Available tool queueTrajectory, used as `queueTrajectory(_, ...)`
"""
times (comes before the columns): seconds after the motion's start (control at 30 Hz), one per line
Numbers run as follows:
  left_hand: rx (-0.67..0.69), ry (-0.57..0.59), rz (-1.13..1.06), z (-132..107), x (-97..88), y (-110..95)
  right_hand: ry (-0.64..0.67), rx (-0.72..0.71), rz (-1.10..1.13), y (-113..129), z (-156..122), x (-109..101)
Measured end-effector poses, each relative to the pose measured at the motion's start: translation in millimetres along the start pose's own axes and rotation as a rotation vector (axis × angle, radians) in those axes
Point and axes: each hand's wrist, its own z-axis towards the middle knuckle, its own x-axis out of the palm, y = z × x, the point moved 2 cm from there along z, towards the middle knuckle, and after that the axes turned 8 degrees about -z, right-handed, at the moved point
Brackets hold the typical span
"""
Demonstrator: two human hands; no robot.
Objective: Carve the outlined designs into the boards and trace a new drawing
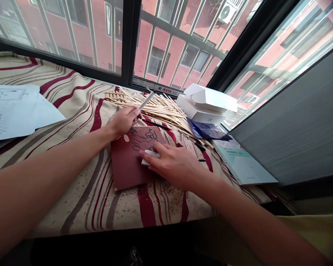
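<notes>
Our left hand point(124, 121) grips a white ruler point(147, 99) beside a red card point(124, 162); our right hand point(170, 166) clasps a white block point(150, 157) on it.

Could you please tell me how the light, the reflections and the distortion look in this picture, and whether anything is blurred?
In the head view, daylight comes through the window and leaves only soft shadows; the right glass pane shows reflections; the wide lens curves the black window frame and stretches the left bare forearm and right bare forearm; the dark red sheet looks sharp.
</notes>
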Motion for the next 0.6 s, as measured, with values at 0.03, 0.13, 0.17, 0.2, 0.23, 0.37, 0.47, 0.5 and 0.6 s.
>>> queueTrajectory(0.03, -0.001, 0.005, 0.001, 0.2, -0.2, 0.5, 0.047, -0.006, -0.038, -3.1, -0.1, -1.9)
queueTrajectory(0.13, -0.006, 0.014, 0.018, 0.6, -0.1, 0.9, 0.128, 0.066, -0.179, -16.1, -4.8, -9.9)
queueTrajectory(0.17, -0.008, 0.015, 0.023, 0.5, 0.3, 0.6, 0.114, 0.087, -0.201, -18.0, -5.8, -12.9)
queueTrajectory(0.2, -0.009, 0.013, 0.026, 0.4, 0.7, -0.1, 0.083, 0.082, -0.203, -17.4, -5.8, -15.4)
queueTrajectory(0.23, -0.01, 0.009, 0.028, 0.2, 1.1, -0.8, 0.045, 0.049, -0.187, -14.8, -5.0, -17.1)
queueTrajectory(0.37, -0.009, 0.004, 0.021, -0.7, 2.2, -2.9, 0.048, -0.108, -0.109, -3.2, 0.4, -16.9)
queueTrajectory(0.47, -0.01, 0.008, 0.04, -1.0, 2.8, -3.0, 0.198, 0.055, -0.201, -8.5, -0.7, -18.7)
queueTrajectory(0.5, -0.008, 0.01, 0.052, -1.0, 3.1, -3.0, 0.206, 0.103, -0.229, -10.3, -1.7, -20.7)
queueTrajectory(0.6, 0.011, 0.019, 0.067, -1.1, 3.5, -3.3, 0.074, 0.04, -0.202, -7.2, -2.4, -25.5)
